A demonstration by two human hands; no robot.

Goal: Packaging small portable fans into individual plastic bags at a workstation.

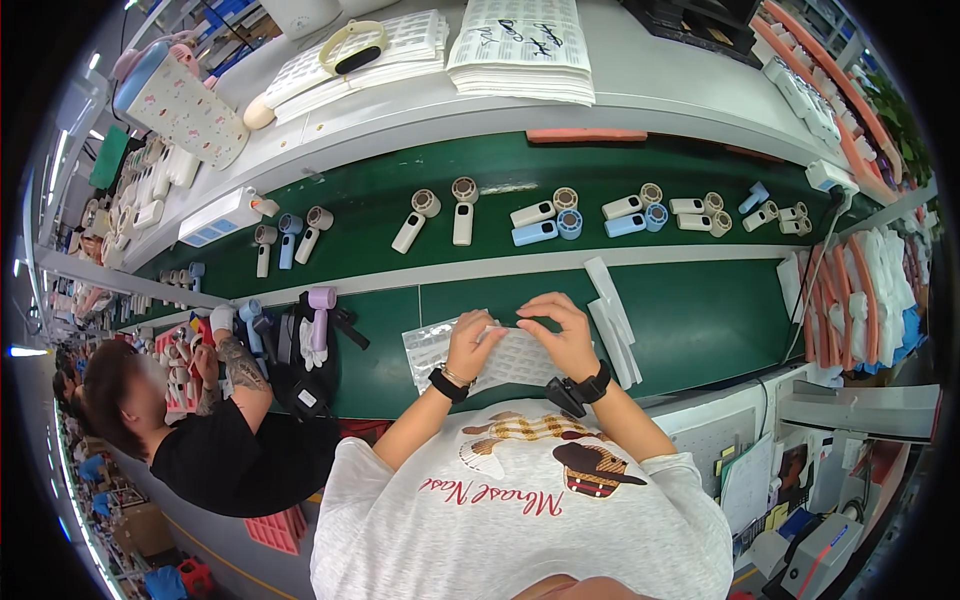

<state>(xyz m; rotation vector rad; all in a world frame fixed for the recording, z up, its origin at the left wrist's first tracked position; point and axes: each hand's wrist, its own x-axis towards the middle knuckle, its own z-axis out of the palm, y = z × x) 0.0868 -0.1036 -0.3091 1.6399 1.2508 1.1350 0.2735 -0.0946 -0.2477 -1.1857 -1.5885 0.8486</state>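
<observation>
Two hands on one clear bubble sheet (480, 360), lying flat on green work surface (700, 320) just in front of torso. Left hand (472, 345) curled, fingertips pressed down on sheet's upper middle; black band on wrist. Right hand (563, 335) arched over sheet's right part, thumb and forefinger pinched together at a spot on it; what sits in the pinch too small to tell. Black watch on right wrist. Just right of sheet, white foam strips (612, 320) laid at an angle, near but apart from right hand. Beyond pale divider rail, green conveyor belt (520, 170) carrying small handheld fans (462, 210) in white, beige and blue, lying flat in loose rows. Further back, grey shelf with stacked printed sheets (522, 50). Far right, white and orange padded pieces (860, 300) piled at edge. Left side, co-worker in black shirt (230, 455), tattooed forearm raised, next to purple fan (321, 320) on a black stand.
</observation>
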